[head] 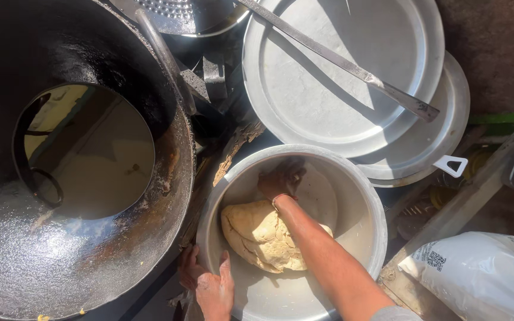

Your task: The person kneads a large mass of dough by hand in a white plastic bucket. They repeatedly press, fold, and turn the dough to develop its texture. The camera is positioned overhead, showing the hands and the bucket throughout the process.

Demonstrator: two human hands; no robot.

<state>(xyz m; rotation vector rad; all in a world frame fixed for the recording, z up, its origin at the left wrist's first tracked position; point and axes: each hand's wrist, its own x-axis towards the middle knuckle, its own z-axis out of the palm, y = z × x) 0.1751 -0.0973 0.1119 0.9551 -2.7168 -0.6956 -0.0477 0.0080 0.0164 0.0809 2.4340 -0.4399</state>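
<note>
The right hand (281, 180) is reaching down into a round metal pot (370, 208), its forearm crossing over a pale lump of dough (260, 235) that is lying on the pot's floor. The hand is sitting just beyond the far edge of the dough, in the shaded part of the pot, and is pressing against the inner wall or floor there; its fingers are curled together, but whether they are pinching any dough cannot be told, since shadow is hiding them. The left hand (209, 285) is gripping the near rim of the pot, thumb lying inside the rim and the other fingers wrapping over the outside, so it is clamped on the pot's edge. The dough is lying between the two hands, close to the left thumb and touching the underside of the right wrist. To the left of the left hand a large blackened wok (90, 261) is standing, holding a pool of pale oil (90, 160). Beyond the right hand two stacked shallow metal trays (340, 77) are lying, with a long flat metal handle (340, 59) resting across the upper one. To the right of the right forearm a white plastic bag (483, 273) is lying.
</note>
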